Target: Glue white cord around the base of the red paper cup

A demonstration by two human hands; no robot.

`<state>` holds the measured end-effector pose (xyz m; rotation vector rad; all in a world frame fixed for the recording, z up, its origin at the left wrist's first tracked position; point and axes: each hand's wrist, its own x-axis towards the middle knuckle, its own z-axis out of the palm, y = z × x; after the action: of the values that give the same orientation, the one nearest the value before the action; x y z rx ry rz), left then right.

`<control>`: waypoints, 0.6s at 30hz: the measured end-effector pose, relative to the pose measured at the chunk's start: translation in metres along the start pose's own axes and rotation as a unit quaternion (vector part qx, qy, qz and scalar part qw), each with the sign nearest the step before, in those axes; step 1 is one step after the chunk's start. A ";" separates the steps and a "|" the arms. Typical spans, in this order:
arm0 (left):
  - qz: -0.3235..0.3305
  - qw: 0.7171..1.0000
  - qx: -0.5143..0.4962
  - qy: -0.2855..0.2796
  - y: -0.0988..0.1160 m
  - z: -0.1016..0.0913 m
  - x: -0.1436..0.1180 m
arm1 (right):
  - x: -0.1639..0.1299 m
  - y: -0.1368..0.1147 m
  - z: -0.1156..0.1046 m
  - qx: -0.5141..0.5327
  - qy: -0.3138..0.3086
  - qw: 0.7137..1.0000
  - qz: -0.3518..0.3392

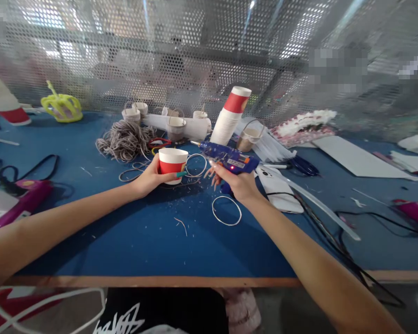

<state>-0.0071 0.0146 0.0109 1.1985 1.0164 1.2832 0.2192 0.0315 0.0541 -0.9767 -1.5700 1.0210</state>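
From the head camera: a left hand [149,178] wraps its fingers around a small red-and-white paper cup [172,165] on a blue felt-like table [142,241]. The right hand [238,183] grips a blue plastic glue gun [228,159], nozzle near the cup's rim. A tangle of grey cord [124,139] lies behind.

Bare blue table [135,241] fills the lower centre of the frame, offering open passage apart from a white ring [226,210]. Upper centre is blocked by a cord bundle [124,139], stacked cups [230,116] and small baskets. Cables [334,232] cross the lower right; a purple tool [24,199] occupies the left edge.
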 end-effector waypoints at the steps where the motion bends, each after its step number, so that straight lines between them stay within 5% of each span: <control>1: 0.002 1.000 0.000 -0.003 0.000 0.000 0.000 | -0.003 0.000 0.002 -0.016 -0.005 1.000 -0.005; 8: 0.014 1.000 0.015 -0.023 -0.001 -0.001 0.001 | -0.015 -0.006 0.011 -0.066 -0.064 0.995 -0.049; 18: 0.030 0.998 0.047 -0.020 -0.003 -0.003 0.002 | -0.015 -0.005 0.019 -0.038 -0.062 0.997 -0.013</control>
<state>-0.0098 0.0172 0.0075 1.3317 1.0275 1.2641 0.2026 0.0129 0.0512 -0.9565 -1.7309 1.0269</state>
